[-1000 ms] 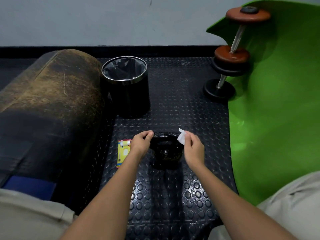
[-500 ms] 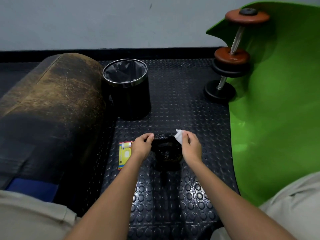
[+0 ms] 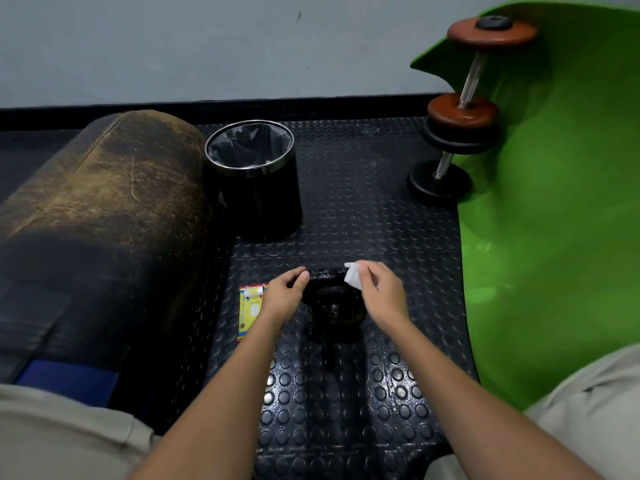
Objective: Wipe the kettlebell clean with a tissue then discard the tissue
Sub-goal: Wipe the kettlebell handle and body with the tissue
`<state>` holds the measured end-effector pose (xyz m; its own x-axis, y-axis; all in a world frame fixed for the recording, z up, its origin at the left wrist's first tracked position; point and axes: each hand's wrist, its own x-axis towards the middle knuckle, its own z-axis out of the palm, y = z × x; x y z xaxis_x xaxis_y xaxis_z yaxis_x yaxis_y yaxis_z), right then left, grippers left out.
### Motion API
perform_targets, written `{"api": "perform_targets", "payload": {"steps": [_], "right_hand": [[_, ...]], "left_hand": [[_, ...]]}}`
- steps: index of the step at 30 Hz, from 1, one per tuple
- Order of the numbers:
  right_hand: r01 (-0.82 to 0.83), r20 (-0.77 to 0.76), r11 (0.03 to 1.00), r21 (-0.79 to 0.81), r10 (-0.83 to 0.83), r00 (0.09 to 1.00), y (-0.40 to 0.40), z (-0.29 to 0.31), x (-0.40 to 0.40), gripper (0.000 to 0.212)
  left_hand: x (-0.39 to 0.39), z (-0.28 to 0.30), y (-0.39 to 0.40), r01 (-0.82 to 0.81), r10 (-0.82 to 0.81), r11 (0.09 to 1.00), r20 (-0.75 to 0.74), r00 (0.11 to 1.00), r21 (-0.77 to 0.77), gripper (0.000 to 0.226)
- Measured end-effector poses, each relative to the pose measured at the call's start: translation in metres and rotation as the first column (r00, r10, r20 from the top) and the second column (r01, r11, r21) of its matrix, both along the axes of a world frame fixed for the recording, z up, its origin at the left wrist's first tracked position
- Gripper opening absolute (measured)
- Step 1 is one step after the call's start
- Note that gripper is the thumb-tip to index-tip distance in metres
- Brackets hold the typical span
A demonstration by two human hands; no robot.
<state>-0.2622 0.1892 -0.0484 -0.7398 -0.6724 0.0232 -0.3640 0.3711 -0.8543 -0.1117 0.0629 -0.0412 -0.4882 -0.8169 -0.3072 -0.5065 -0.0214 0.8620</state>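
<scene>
On the floor mat, right hand (image 3: 381, 292) pinching the tissue (image 3: 353, 280) has slid left along the kettlebell (image 3: 334, 306) handle, left hand (image 3: 285, 294) gripping it, so wiping's ongoing.

Probably a gym: studded rubber floor (image 3: 346, 209), dumbbell (image 3: 460, 109), green mat (image 3: 554, 220).
</scene>
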Motion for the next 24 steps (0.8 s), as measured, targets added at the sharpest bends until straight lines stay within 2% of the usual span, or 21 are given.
{"api": "perform_targets", "payload": {"steps": [2, 4, 6, 8, 10, 12, 13, 15, 17, 20, 22, 24], "right_hand": [[0.096, 0.094, 0.994, -0.041, -0.092, 0.991, 0.006, 0.0, -0.001, 0.028], [0.185, 0.293, 0.982, 0.023, -0.184, 0.938, 0.006, -0.005, -0.006, 0.034], [0.192, 0.513, 0.974, 0.118, -0.226, 0.828, 0.0, -0.007, -0.012, 0.04], [0.155, 0.553, 0.966, 0.206, -0.246, 0.796, -0.006, -0.001, -0.015, 0.042], [0.131, 0.431, 0.961, 0.244, -0.229, 0.873, -0.01, 0.008, -0.012, 0.034], [0.105, 0.178, 0.973, 0.208, -0.143, 0.974, -0.011, 0.013, -0.004, 0.032], [0.077, 0.053, 0.984, 0.16, -0.086, 0.995, -0.01, 0.012, 0.001, 0.033], [-0.004, -0.101, 0.999, 0.046, 0.009, 0.995, -0.007, 0.004, 0.007, 0.032], [-0.001, -0.126, 0.999, -0.047, -0.004, 0.992, -0.001, -0.003, 0.01, 0.027], [0.183, 0.056, 0.975, -0.127, -0.177, 0.983, 0.007, -0.001, 0.009, 0.023], [0.276, 0.242, 0.961, -0.03, -0.261, 0.934, 0.006, -0.007, 0.004, 0.029], [0.308, 0.452, 0.947, 0.095, -0.316, 0.834, 0.002, -0.008, -0.003, 0.037]], "left_hand": [[0.0, -0.001, -0.001, 0.001, -0.001, 1.0, -0.005, 1.0, 0.016, 0.038], [0.0, -0.001, 0.0, -0.004, 0.004, 1.0, -0.01, 1.0, 0.026, 0.039], [-0.001, -0.001, 0.0, -0.008, 0.008, 1.0, -0.012, 1.0, 0.022, 0.039], [-0.001, -0.001, 0.001, -0.008, 0.008, 1.0, -0.011, 1.0, 0.023, 0.039], [-0.002, -0.001, 0.0, -0.012, 0.013, 1.0, -0.013, 1.0, 0.023, 0.039], [-0.003, -0.001, 0.0, -0.018, 0.018, 1.0, -0.008, 1.0, 0.02, 0.039], [-0.004, -0.001, -0.001, -0.021, 0.022, 1.0, -0.009, 1.0, 0.022, 0.039], [-0.004, -0.003, -0.002, -0.025, 0.025, 0.999, -0.011, 1.0, 0.025, 0.038], [-0.004, -0.004, -0.003, -0.028, 0.028, 0.999, -0.011, 1.0, 0.026, 0.038], [-0.004, -0.003, -0.003, -0.027, 0.027, 0.999, -0.007, 1.0, 0.019, 0.039], [-0.004, -0.002, -0.002, -0.026, 0.026, 1.0, -0.002, 1.0, 0.014, 0.039], [-0.005, -0.001, -0.001, -0.032, 0.032, 0.999, -0.008, 0.999, 0.017, 0.039]]}}
